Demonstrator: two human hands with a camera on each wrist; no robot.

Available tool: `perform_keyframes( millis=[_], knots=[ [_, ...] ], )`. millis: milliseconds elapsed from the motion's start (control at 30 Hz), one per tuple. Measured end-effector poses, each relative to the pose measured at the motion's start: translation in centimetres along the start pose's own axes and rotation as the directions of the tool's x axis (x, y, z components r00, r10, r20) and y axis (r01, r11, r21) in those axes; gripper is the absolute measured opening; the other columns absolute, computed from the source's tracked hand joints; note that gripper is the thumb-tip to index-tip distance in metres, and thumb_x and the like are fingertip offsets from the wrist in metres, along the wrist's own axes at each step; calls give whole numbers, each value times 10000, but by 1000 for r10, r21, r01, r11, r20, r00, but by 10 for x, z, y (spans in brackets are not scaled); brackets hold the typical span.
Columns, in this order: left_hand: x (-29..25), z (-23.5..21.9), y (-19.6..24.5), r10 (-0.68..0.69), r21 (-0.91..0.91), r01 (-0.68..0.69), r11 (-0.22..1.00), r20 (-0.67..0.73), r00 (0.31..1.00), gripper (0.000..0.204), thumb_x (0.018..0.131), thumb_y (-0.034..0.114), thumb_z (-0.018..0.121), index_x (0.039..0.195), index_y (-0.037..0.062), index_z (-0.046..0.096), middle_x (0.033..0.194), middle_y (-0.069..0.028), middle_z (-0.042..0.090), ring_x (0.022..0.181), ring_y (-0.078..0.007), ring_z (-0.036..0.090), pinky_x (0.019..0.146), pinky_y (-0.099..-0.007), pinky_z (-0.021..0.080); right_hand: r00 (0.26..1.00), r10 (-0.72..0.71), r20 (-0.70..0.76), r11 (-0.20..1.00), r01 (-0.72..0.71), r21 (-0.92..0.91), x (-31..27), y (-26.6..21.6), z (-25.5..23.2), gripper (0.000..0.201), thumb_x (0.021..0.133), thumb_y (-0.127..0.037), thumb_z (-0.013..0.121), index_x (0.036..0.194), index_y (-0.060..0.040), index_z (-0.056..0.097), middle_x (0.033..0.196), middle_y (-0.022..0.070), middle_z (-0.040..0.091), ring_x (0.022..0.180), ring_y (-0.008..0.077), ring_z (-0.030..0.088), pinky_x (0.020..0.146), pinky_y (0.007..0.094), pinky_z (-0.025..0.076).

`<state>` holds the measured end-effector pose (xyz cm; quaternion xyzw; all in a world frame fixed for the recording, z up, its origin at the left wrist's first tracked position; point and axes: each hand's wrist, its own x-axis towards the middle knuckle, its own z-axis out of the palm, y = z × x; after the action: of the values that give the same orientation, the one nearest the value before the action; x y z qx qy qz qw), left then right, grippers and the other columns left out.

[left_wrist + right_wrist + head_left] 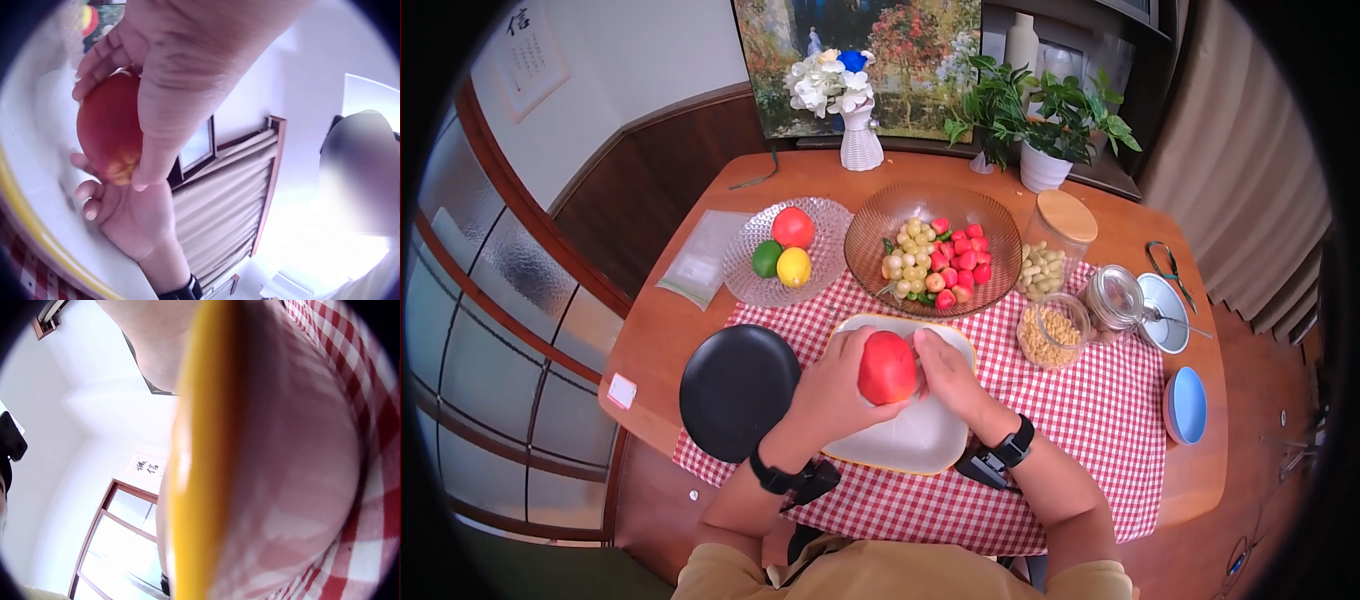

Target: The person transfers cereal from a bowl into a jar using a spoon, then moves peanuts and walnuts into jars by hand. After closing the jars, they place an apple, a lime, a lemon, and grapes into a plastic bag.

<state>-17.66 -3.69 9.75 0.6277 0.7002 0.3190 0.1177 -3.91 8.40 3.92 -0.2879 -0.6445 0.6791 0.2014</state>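
Note:
A red apple (pixel 887 367) with a yellowish end is held above the white tray (pixel 920 445) with a yellow rim. My left hand (pixel 836 392) grips it, thumb on one side and fingers on the other, as the left wrist view also shows for the apple (pixel 111 128). Close to its right side is my right hand (pixel 952 372), its palm turned toward the fruit and its fingers loosely bent. In the right wrist view the tray's yellow rim (pixel 203 456) looms large and blurred, hiding most of that hand.
A black plate (pixel 738 392) lies left of the tray. Behind stand a glass plate (pixel 740 285) with fruit and an amber bowl (pixel 870 255) of grapes and small red fruit. Jars (pixel 1052 330) and a blue bowl (pixel 1187 405) stand to the right, on or beside a checkered cloth (pixel 1100 430).

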Motion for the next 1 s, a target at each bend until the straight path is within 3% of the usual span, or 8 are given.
perform_keyframes(
  millis=[33,167,267,600,667,767,900,1000],
  knots=[
    [-3,-10,6,-72,57,71,996,12,997,860,593,296,828,1287,33,394,1213,-195,497,1097,-345,528,902,-397,455,999,-51,0,999,51,13,2,5,2,464,976,-460,336,989,-38,529,854,71,585,574,108,554,467,231,447],
    [6,-46,-8,57,289,-11,957,-150,987,837,609,310,810,1284,53,388,1159,-201,493,1019,-367,566,812,-424,504,1000,4,26,998,-2,-61,0,2,1,459,998,-421,298,1050,-23,521,908,60,579,609,101,550,526,222,463],
    [33,-66,-27,-4,445,77,892,-163,987,813,646,295,789,1319,84,385,1179,-226,492,1046,-392,543,867,-434,468,999,-11,44,996,14,-83,1,5,1,470,991,-436,313,1046,-20,524,908,56,578,604,103,549,525,225,457],
    [131,-55,-99,-31,395,103,913,-184,982,837,651,297,786,1342,82,366,1226,-236,453,1071,-418,526,888,-421,469,999,-50,19,993,52,-104,0,6,3,444,963,-452,386,941,-32,527,778,52,574,564,129,546,573,272,451],
    [133,-48,-109,-46,592,87,801,-84,995,849,682,350,760,1376,91,345,1266,-231,438,1150,-401,482,946,-431,427,998,-54,21,993,55,-104,0,6,3,437,963,-446,392,942,-31,527,780,53,574,562,129,545,571,271,451],
    [135,-39,-117,-145,637,122,761,-17,989,892,712,427,729,1423,115,289,1366,-228,359,1261,-370,378,1016,-484,346,998,-50,28,995,52,-84,1,8,3,428,967,-434,397,943,-26,524,781,57,574,564,130,546,570,271,453],
    [132,-34,-122,-49,676,86,732,-73,996,810,746,404,691,1399,92,327,1313,-224,415,1196,-387,440,989,-450,382,995,-56,84,988,68,-138,1,7,0,420,984,-415,356,1016,-32,525,872,45,571,609,111,555,532,237,450],
    [132,-37,-109,-170,723,180,667,-87,982,766,758,382,683,1378,76,353,1317,-220,415,1201,-384,429,987,-435,382,994,-58,90,985,72,-157,2,10,1,412,984,-408,355,1018,-34,525,876,46,572,610,112,555,539,240,451]
  ],
)
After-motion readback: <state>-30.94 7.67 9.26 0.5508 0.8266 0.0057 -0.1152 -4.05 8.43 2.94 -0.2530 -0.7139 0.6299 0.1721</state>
